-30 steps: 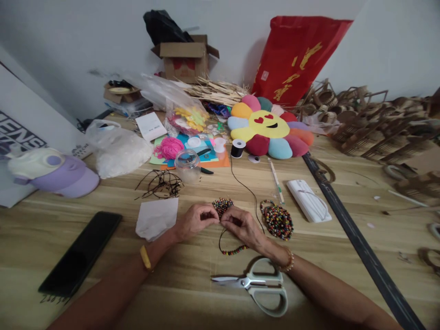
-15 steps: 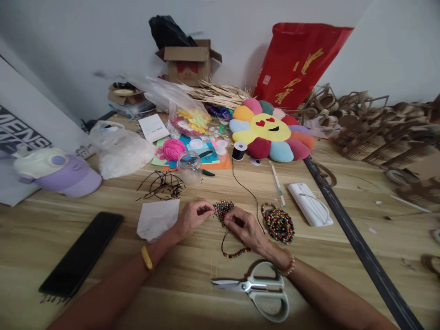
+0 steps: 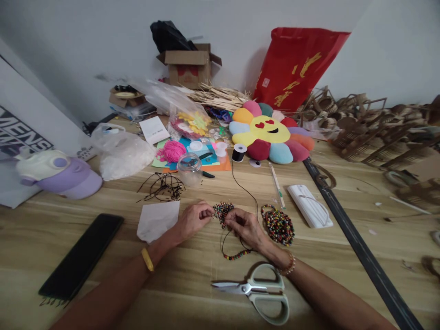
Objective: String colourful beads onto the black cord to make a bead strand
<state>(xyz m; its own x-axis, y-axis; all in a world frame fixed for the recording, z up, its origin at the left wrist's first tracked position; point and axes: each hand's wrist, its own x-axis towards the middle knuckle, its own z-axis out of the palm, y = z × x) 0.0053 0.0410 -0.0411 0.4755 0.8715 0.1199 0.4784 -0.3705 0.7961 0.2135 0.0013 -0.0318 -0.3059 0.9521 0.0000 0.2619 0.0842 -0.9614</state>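
A small pile of multicoloured beads [image 3: 222, 211] lies on the wooden table between my hands. My left hand [image 3: 195, 221] is at the pile's left edge, its thumb and fingertips pinched together; whatever they hold is too small to make out. On the other side, my right hand [image 3: 246, 228] pinches a thin black cord close to the pile. That cord loops down below the hand, carrying a short row of threaded beads [image 3: 237, 256]. To the right sits a coiled strand of beads [image 3: 279, 225]. Scissors [image 3: 252, 288] with pale handles lie nearer me, blades pointing left.
Behind the hands stand a black cord spool [image 3: 239, 153] and a clear jar [image 3: 190, 169]. Left are white paper [image 3: 158, 221], cut black cords [image 3: 161, 187] and a dark phone [image 3: 82, 256]. A white folded item [image 3: 310, 206] and a flower cushion [image 3: 271, 130] lie right and behind.
The fingers of my left hand have curled in slightly at the pile's edge. My right hand stays almost in place. The whole view has shifted a little.
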